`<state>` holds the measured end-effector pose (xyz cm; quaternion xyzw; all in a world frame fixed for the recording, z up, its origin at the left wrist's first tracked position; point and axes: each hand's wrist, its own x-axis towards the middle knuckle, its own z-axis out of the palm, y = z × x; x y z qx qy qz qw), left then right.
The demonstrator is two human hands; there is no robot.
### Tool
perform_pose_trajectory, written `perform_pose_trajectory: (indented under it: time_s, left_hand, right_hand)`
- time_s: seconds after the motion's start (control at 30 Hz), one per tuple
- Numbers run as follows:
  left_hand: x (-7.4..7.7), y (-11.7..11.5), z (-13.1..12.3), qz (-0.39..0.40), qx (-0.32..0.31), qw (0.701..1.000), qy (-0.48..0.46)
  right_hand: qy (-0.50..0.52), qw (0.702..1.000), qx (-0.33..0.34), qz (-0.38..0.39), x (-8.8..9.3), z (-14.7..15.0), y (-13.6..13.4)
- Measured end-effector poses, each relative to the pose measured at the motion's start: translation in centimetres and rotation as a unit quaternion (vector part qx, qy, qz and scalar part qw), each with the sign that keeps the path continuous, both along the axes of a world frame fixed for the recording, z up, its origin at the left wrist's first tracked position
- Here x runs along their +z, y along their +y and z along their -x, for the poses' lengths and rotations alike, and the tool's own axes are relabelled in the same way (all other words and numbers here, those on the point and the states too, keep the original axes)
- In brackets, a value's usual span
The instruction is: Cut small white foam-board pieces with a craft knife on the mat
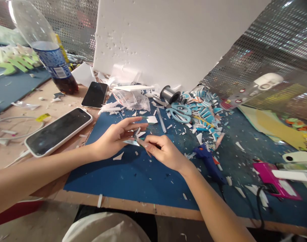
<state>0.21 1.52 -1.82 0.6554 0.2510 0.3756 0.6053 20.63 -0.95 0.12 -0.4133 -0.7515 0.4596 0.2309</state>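
Over the blue cutting mat [113,179], my two hands nearly meet. My left hand [116,137] has its fingers stretched to the right, with a small white piece [138,133] between fingers and thumb. My right hand [163,150] is closed in a pinch at that piece; whatever it grips is mostly hidden by the fingers. Just past my left fingertips is a white square scrap [152,120]. A clear glue stick [161,120] lies beyond them, beside light-blue scissors [180,112]. White offcuts [118,156] dot the mat near my left wrist.
Left are a white-cased phone [59,132], a black phone [94,94] and a cola bottle [51,62]. A grey spool [169,94] and blue-white scraps [206,112] lie behind. Right are a blue glue gun [209,163] and a magenta device [275,179]. A white foam board [173,40] stands behind.
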Motion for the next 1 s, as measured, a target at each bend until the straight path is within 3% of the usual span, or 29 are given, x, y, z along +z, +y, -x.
perform_pose_trajectory:
  time_s: [0.23, 1.0]
  left_hand:
    - [-0.27, 0.14, 0.15, -0.008, 0.003, 1.000, -0.006]
    - [0.22, -0.02, 0.05, -0.009, 0.003, 1.000, 0.017]
  right_hand:
    - [0.016, 0.999, -0.037, -0.026, 0.05, -0.41, 0.38]
    - [0.011, 0.999, -0.022, -0.031, -0.12, -0.25, 0.25]
